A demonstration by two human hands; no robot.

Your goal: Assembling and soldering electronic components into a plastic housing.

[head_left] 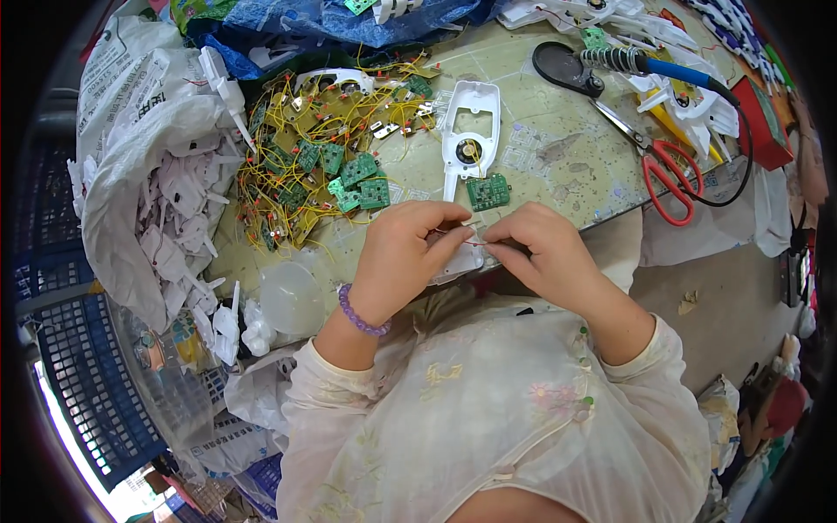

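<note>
My left hand (pixel 397 253), with a purple bead bracelet (pixel 361 311) at its wrist, and my right hand (pixel 547 259) meet near the table's front edge. Their thumbs and forefingers pinch a thin red wire (pixel 473 243) stretched between them. Below the fingertips lies a white plastic piece (pixel 459 264), partly hidden by my left hand. Just beyond my hands sits a green circuit board (pixel 488 193). It touches or nearly touches a white plastic housing (pixel 472 103), which has a round speaker (pixel 468 152) in it and a narrow handle pointing toward me.
Left of the housing spreads a heap of green boards with yellow wires (pixel 323 152). A white sack (pixel 144 113) holds many white plastic parts (pixel 179 205). At the right are red-handled scissors (pixel 667 174), a blue soldering iron (pixel 676 70) in its coiled holder, and a red box (pixel 762 124).
</note>
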